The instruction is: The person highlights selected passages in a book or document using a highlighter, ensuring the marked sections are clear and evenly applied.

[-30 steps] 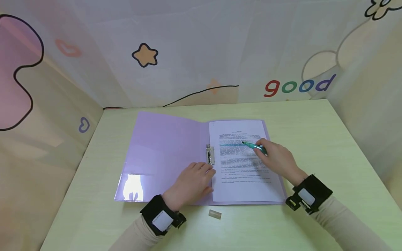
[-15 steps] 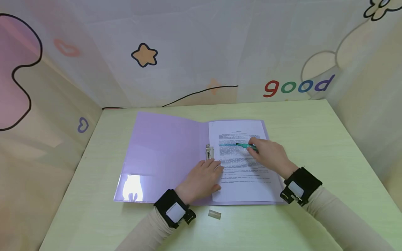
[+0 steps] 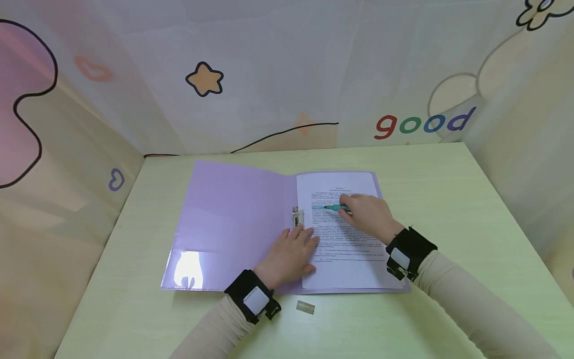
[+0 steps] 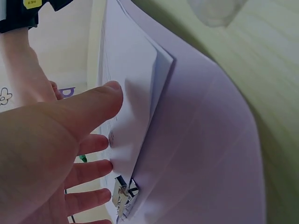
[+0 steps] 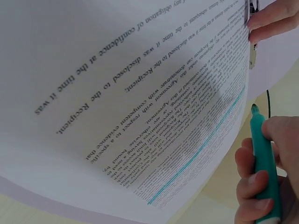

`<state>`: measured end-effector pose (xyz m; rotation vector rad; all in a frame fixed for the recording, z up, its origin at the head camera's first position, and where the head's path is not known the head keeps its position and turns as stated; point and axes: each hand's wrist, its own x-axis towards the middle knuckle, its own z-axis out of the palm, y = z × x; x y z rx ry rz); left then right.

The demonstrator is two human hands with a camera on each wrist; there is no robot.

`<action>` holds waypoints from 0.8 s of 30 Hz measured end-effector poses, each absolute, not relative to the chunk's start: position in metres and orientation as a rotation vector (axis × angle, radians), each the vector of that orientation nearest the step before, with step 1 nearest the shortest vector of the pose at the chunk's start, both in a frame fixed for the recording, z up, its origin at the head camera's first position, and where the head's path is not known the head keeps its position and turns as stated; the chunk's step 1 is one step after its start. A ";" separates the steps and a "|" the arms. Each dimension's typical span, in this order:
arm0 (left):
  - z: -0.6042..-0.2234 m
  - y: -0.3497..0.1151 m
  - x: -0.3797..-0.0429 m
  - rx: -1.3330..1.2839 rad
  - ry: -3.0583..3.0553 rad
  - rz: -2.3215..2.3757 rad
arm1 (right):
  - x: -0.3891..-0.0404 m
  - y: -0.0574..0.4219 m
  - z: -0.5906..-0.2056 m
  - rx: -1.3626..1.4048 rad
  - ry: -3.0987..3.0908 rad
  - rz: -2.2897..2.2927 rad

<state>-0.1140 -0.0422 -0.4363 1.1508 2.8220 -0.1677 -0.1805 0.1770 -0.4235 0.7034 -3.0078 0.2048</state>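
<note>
My right hand [image 3: 369, 217] grips a teal highlighter [image 5: 265, 163], its dark tip pointing left, close over the upper lines of a printed sheet [image 3: 350, 274]. A teal stripe [image 5: 196, 156] runs across one line of the text. The sheet lies on the right side of an opened purple folder [image 3: 233, 214], by a metal clip [image 4: 124, 196] at the spine. My left hand [image 3: 287, 257] lies with spread fingers over the sheet's lower left edge, just below the clip. Its fingers curl round nothing.
On the pale table [image 3: 448, 199], a small translucent greyish piece [image 3: 305, 307] lies just in front of the folder. A printed cloth backdrop [image 3: 269, 75] rises behind the table's far edge. Both wrists wear black straps.
My right hand has moved left with the highlighter, its tip passing along the marked line. My left hand has shifted right, from the folder's spine onto the sheet's edge.
</note>
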 end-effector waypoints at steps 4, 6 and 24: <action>-0.440 -0.041 -0.114 1.140 2.816 -0.179 | -0.184 0.173 -0.422 0.719 -3.012 0.180; -0.443 -0.041 -0.115 1.135 2.813 -0.184 | -0.185 0.171 -0.421 0.728 -3.010 0.169; -0.447 -0.038 -0.112 1.053 2.818 -0.207 | -0.203 0.168 -0.424 0.718 -3.012 0.082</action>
